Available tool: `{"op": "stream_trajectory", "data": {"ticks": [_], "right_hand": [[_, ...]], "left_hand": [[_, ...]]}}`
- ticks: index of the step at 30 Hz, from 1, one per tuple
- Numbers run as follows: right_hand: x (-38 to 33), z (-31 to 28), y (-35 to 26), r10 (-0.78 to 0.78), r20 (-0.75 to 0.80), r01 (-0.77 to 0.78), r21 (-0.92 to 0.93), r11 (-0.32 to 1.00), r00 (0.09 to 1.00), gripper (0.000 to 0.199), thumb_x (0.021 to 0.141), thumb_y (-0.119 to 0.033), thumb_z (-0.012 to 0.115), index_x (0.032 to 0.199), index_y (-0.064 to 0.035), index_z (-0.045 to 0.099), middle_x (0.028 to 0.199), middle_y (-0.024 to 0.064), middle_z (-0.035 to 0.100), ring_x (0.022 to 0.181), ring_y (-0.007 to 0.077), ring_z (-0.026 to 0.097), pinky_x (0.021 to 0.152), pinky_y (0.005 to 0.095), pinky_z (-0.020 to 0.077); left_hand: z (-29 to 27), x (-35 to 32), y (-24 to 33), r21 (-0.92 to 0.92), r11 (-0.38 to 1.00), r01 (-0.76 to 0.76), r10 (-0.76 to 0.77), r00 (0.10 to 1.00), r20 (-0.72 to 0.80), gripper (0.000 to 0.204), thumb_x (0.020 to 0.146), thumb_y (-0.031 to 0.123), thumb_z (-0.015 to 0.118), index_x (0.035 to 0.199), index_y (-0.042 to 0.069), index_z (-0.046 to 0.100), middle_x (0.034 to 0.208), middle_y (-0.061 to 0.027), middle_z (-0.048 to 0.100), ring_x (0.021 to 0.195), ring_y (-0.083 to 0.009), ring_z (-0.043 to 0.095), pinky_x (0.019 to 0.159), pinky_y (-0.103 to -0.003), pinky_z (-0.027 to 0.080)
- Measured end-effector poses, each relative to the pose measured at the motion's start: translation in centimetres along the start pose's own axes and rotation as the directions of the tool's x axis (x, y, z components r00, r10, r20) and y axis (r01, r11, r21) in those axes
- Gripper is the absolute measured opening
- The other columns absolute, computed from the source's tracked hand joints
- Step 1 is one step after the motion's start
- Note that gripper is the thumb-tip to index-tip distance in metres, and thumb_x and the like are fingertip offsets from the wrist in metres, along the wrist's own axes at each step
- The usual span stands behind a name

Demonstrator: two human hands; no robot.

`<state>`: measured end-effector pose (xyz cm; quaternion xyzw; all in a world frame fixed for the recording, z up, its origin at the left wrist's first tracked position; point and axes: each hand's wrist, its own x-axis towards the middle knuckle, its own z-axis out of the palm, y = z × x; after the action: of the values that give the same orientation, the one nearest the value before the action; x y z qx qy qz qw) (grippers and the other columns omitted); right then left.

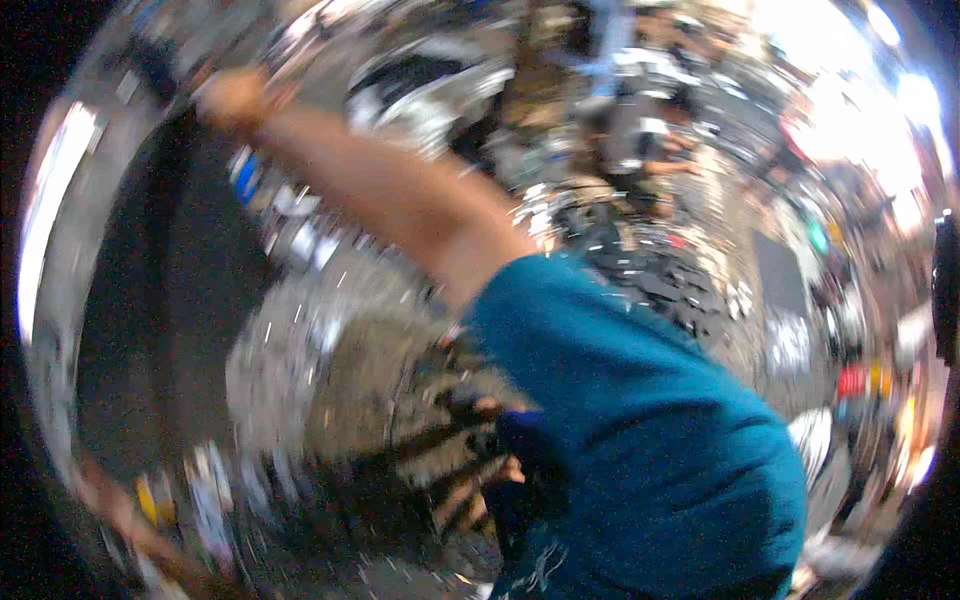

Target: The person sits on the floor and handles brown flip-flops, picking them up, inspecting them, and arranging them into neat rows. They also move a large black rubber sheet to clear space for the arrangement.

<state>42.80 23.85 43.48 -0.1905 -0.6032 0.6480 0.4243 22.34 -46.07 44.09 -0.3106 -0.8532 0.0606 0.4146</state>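
The view is strongly smeared by motion. My right arm, bare below a teal short sleeve, reaches far to the upper left. My right hand (235, 100) looks curled at the top end of a large dark panel (165, 300), its fingers blurred. This panel stretches down the left side of the view. By its lower end, my left hand (95, 485) appears at the lower left rim; its fingers cannot be made out. What the panel is made of does not show.
Dark, shiny pieces (650, 275) lie heaped beyond my shoulder. A blurred person (630, 130) is farther up. Red and yellow objects (865, 382) stand at the right. A brown-grey floor (360, 370) stretches below my arm.
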Motion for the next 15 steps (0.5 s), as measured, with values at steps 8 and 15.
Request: {"op": "stream_trajectory", "data": {"ticks": [8,15], "right_hand": [[-5.0,-14.3,28.1,0.468,0.214,-0.386,-0.334,0.86,0.857,0.032,0.097,-0.03,0.058,0.105,0.0007,0.064,0.091,0.0098,0.066,0.075,0.0219,0.067,0.068,0.0369,0.0573],[-15.2,-25.7,53.8,0.58,-0.023,-0.357,-0.807,0.47,0.815,0.073,0.088,-0.052,0.058,0.134,0.0059,0.052,0.126,0.0272,0.059,0.11,0.0327,0.063,0.082,0.0415,0.0555]], "left_hand": [[14.4,-17.2,28.6,-0.592,-0.523,0.613,-0.463,0.378,0.801,0.019,0.095,0.024,0.063,0.104,0.007,0.063,0.101,-0.0043,0.064,0.086,-0.0159,0.061,0.071,-0.029,0.052],[22.5,-39.8,53.0,-0.184,-0.83,0.526,-0.249,-0.054,0.967,0.031,0.097,0.024,0.061,0.11,-0.004,0.057,0.104,-0.009,0.059,0.093,-0.0231,0.061,0.081,-0.04,0.059]]}}
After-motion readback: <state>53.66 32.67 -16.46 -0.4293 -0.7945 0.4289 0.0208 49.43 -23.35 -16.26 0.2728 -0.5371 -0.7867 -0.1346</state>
